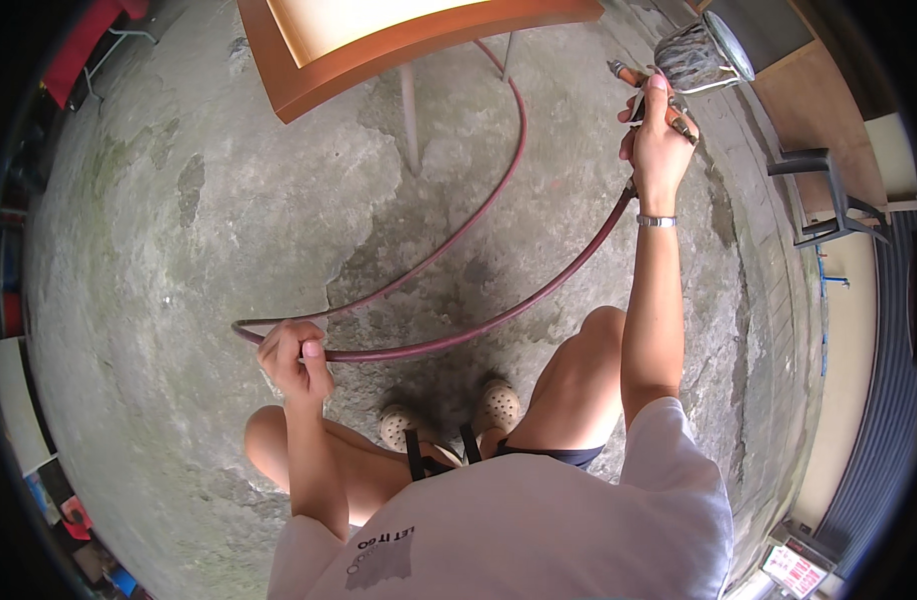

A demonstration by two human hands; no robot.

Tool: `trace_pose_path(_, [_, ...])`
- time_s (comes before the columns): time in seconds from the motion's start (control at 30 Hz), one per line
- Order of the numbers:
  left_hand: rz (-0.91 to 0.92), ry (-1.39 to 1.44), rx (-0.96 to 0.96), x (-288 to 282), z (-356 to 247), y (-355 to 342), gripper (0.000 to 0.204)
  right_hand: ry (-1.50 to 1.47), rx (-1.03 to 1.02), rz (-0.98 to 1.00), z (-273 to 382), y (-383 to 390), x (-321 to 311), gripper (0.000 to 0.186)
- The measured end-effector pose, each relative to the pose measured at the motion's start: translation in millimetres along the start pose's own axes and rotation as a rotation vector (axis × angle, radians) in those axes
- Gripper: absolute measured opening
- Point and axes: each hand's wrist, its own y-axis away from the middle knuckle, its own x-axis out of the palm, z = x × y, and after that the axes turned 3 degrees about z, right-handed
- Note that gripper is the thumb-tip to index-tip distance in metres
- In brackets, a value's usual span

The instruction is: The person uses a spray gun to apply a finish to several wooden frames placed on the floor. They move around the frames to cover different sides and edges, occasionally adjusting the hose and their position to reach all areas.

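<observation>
My left hand (295,358) is closed around a dark red hose (479,215) at the bend of its loop, low on the left. The hose curves away over the concrete floor (179,220) and rises to my right hand (657,140). That hand is raised at the upper right and grips the hose's spray nozzle (629,75), which has an orange handle and a metal tip. Just beyond the nozzle sits a grey shaggy mop head (691,58) beside a round metal basin (731,45). My bent knees and beige clogs (449,415) are below.
An orange-framed table (379,45) on thin metal legs stands at the top, over part of the hose. A black chair (824,195) stands at the right by a step edge. A red object lies at the top left.
</observation>
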Motion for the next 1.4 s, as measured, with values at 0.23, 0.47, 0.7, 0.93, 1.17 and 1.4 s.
trace_pose_path(0.23, [-0.176, -0.030, 0.006, -27, 19, -6, 0.042, -0.116, 0.076, 0.112, 36, 84, 30, 0.034])
trace_pose_path(0.47, [-0.246, -0.016, 0.083, -45, 22, -7, 0.055, -0.091, 0.019, 0.197, 45, 125, 56, 0.034])
trace_pose_path(0.7, [-0.290, -0.041, 0.064, -65, 25, 3, 0.059, -0.102, -0.057, 0.296, 52, 158, 87, 0.030])
trace_pose_path(0.93, [-0.317, -0.034, 0.026, -77, 27, 12, 0.062, -0.115, -0.135, 0.469, 78, 197, 107, 0.028])
trace_pose_path(1.17, [-0.319, -0.027, 0.028, -77, 26, 9, 0.063, -0.026, -0.305, 0.381, 84, 195, 117, 0.030])
trace_pose_path(1.4, [-0.287, -0.105, 0.039, -74, 24, 2, 0.061, 0.087, -0.097, 0.071, 77, 164, 99, 0.025])
